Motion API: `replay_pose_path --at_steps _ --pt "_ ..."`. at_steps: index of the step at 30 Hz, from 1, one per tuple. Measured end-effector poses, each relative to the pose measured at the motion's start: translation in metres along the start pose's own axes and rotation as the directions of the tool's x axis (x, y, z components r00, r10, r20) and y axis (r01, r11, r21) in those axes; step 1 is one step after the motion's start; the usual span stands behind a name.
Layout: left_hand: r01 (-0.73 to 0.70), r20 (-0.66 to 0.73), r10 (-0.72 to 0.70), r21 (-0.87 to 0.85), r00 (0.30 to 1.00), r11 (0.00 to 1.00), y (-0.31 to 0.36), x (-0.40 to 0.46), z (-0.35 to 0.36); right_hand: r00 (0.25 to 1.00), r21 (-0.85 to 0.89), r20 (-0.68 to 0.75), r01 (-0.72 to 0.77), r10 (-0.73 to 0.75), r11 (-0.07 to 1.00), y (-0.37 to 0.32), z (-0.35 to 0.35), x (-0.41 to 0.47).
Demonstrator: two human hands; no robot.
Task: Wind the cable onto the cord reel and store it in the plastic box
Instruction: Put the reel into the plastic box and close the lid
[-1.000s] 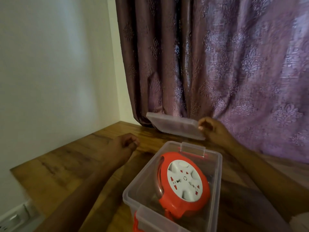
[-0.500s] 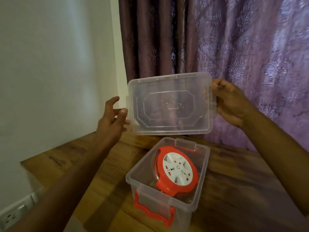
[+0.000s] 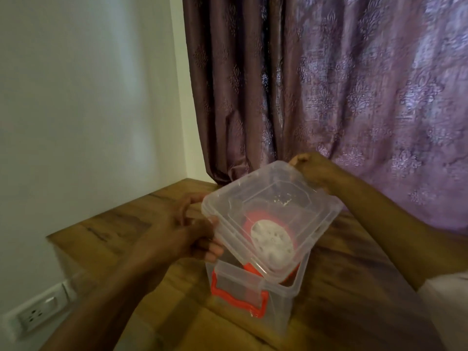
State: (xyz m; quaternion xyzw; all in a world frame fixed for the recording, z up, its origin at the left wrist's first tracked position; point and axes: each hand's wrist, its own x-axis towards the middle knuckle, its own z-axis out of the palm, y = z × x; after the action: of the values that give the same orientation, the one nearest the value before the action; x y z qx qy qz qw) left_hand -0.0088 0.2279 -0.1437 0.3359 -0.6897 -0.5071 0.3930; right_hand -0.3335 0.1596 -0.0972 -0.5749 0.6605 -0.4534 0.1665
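Note:
A clear plastic box (image 3: 291, 297) with a red handle (image 3: 238, 300) stands on the wooden table. Inside it sits the red cord reel (image 3: 272, 240) with its white socket face, seen blurred through the clear lid (image 3: 273, 198). The lid hangs tilted just above the box, its near edge low over the box's rim. My left hand (image 3: 187, 229) grips the lid's left edge, and my right hand (image 3: 312, 171) grips its far right corner. The cable itself is not visible.
The wooden table (image 3: 119, 224) ends at a white wall on the left. A purple patterned curtain (image 3: 329, 84) hangs behind the table. A white wall socket (image 3: 38, 315) sits low at the left, below the table's edge.
The lid has come down from upright above the table to a tilt just over the box. My left hand has taken hold of its left edge.

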Motion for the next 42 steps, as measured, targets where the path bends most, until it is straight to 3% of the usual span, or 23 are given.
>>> replay_pose_path --at_steps 5,10,19,25,28,30,32,34,36,39,42 --pt "0.119 -0.028 -0.117 0.061 0.993 0.991 -0.016 -0.007 0.005 0.970 -0.305 0.239 0.126 -0.052 0.944 0.011 0.033 -0.002" --pt "0.162 -0.102 -0.150 0.126 0.983 0.979 -0.025 -0.009 0.000 0.954 -0.520 0.279 0.243 -0.105 0.819 0.010 0.056 0.003" --pt "0.130 -0.156 -0.093 0.247 0.983 0.960 -0.044 -0.015 0.002 0.931 -0.561 0.313 0.339 -0.186 0.755 0.026 0.080 0.001" --pt "0.184 -0.134 -0.176 0.047 0.975 0.982 -0.055 -0.008 0.009 0.936 -0.602 0.279 0.346 -0.216 0.720 0.034 0.086 0.001" --pt "0.116 -0.179 -0.107 0.041 0.978 0.992 -0.057 -0.006 0.014 0.936 -0.624 0.269 0.348 -0.225 0.700 0.034 0.087 0.001" --pt "0.004 -0.273 0.053 0.203 0.960 0.979 -0.057 -0.011 0.020 0.943 -0.636 0.253 0.331 -0.217 0.697 0.034 0.087 0.000" --pt "-0.136 -0.338 0.341 0.507 0.877 0.851 -0.062 -0.021 0.028 0.946 -0.647 0.244 0.322 -0.212 0.692 0.033 0.087 -0.001" --pt "-0.219 -0.246 0.514 0.696 0.822 0.683 -0.076 -0.034 0.033 0.946 -0.638 0.245 0.324 -0.214 0.698 0.031 0.087 -0.001" --pt "-0.299 -0.042 0.574 0.822 0.818 0.486 -0.100 -0.045 0.029 0.946 -0.628 0.243 0.324 -0.217 0.708 0.031 0.087 -0.001" --pt "-0.394 0.219 0.616 0.905 0.757 0.162 -0.118 -0.045 0.015 0.949 -0.625 0.234 0.314 -0.213 0.715 0.031 0.087 -0.002" --pt "-0.513 0.378 0.661 0.858 0.648 0.012 -0.108 -0.028 0.015 0.951 -0.628 0.227 0.309 -0.212 0.714 0.029 0.086 -0.003"
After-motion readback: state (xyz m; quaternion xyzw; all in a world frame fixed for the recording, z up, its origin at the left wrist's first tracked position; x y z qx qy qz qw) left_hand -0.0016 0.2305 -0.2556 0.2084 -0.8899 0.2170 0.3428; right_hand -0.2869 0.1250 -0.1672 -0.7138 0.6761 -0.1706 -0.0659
